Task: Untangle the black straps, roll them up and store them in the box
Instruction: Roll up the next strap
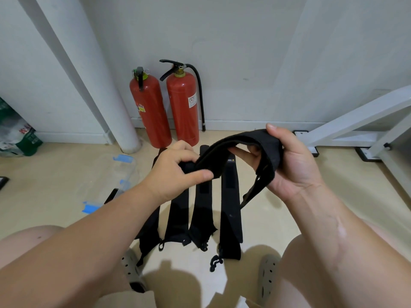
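Pale beige floor (55,196) running to a white wall (244,52), with a thick white pipe (106,96) slanting down at the left. Against the wall, two red fire extinguishers: left extinguisher (149,112) with a small yellow-and-red sticker, print too small to read; right extinguisher (183,116) with a white label (192,101) in red and dark print, also illegible, and a black hose down its right side. At the far left edge, a green-and-white bag (15,134) with red lettering, cropped and unreadable. At the right, a white metal frame (355,121) on black feet. On the floor left of centre, a clear box (111,172) with blue clips, partly hidden behind the left forearm. Laid flat side by side between the knees, four black straps (230,207), the rightmost bearing a tiny logo with a yellow mark, lettering not legible; upper ends covered by the hands. Raised above them, a fifth strap (244,141), arched between both hands: one end pinched between thumb and curled fingers of the left hand (175,172), the other draped over the curled fingers of the right hand (291,161), thumb pressed on top, a thin cord hanging below. Grey perforated sandals (268,276) at the bottom edge
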